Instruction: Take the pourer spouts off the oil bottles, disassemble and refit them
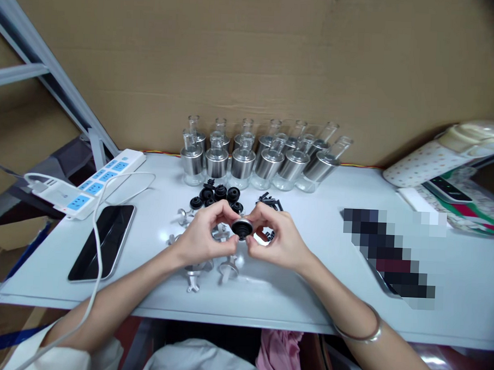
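Between my hands is a black ribbed stopper [242, 228] with a silver metal rim, its dark end facing me. My left hand [208, 232] pinches its left side with thumb and fingers, while my right hand [276, 236] pinches the right side. Behind the fingers lies a cluster of black ribbed stoppers [220, 192]. Several silver metal pourer parts [229, 270] are scattered under and in front of my left hand, some partly hidden by it. Small black pieces [271, 200] lie in a heap just beyond my right hand.
Two rows of glass bottles [240, 165] with metal bands stand along the cardboard wall. A power strip [116, 168], white cable and phone [102, 243] are at left. A pixelated dark object [387, 254] lies at right, below a dotted tumbler [428, 160].
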The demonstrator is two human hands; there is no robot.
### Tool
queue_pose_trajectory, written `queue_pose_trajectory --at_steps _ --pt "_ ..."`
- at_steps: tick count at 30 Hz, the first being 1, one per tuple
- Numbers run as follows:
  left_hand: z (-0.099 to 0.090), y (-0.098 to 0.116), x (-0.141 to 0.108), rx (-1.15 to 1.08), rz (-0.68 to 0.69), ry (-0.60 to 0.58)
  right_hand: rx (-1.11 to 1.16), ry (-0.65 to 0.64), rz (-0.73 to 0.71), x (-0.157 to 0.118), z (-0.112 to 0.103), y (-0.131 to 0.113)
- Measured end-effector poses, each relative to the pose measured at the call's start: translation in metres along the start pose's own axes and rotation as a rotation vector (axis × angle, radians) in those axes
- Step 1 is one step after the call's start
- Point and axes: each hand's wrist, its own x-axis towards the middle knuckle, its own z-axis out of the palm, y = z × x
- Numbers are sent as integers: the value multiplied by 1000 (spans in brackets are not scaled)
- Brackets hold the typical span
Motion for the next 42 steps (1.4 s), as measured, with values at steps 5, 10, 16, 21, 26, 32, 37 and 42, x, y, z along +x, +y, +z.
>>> queue_pose_trajectory --at_steps 5,10,16,21,26,32,37,42 --pt "3 -1 -2 92 54 55 -22 18 -46 0 2 -3" --pt "6 -5 -4 188 130 107 -50 54 -79 -1 3 -2" --pt "4 -6 -3 253 342 157 -9 186 -131 0 1 6" --pt "3 -6 -2 161 267 188 -52 170 -183 3 -5 8" --pt "5 -1 0 -20 148 183 -132 167 -180 7 -32 7" --pt "2 -1 1 123 89 176 -406 336 99 9 -84 40" --pt "1 -5 0 219 19 96 -505 -84 162 9 -88 61" --pt "3 -6 -1 165 6 47 -502 -203 172 12 -69 68"
